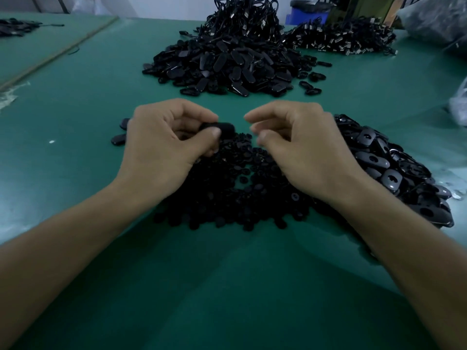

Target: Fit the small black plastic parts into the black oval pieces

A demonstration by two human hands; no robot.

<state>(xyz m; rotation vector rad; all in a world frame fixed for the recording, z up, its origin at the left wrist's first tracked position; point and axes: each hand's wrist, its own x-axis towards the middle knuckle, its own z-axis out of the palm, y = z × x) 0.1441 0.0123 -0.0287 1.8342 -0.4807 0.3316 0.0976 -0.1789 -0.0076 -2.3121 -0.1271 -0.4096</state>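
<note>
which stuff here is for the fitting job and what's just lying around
In use: left hand gripping an oval piece; right hand; small-parts pile; oval pile.
Lying about: cable heap; blue bin; plastic bag.

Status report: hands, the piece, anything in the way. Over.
Left hand pinches a black oval piece. Right hand curled beside it, pinch contents unclear. Pile of small parts beneath both hands. Nothing between the hands.

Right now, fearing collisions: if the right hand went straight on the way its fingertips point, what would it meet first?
Probably the black oval plastic piece pinched by the left hand; the right hand points at it across a gap, depth unclear.
</note>
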